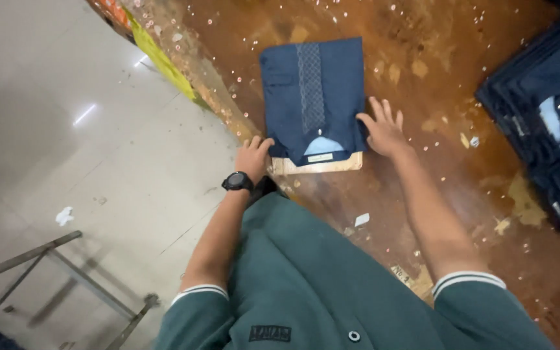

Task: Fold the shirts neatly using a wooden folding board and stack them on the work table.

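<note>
We are pressing folded navy shirt (pixel 314 97) on board (pixel 322 166), mid worn brown table (pixel 435 78): left hand (pixel 252 157), right hand (pixel 384 129) flanking shirt, fingers spread, gripping nothing. Grey tiled floor (pixel 66 129) lying left of shirt.

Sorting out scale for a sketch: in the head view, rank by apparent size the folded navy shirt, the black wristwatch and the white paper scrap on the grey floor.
1. Folded navy shirt, by far largest.
2. Black wristwatch.
3. White paper scrap, looks about alike with the watch, so this order is unsure.
</note>
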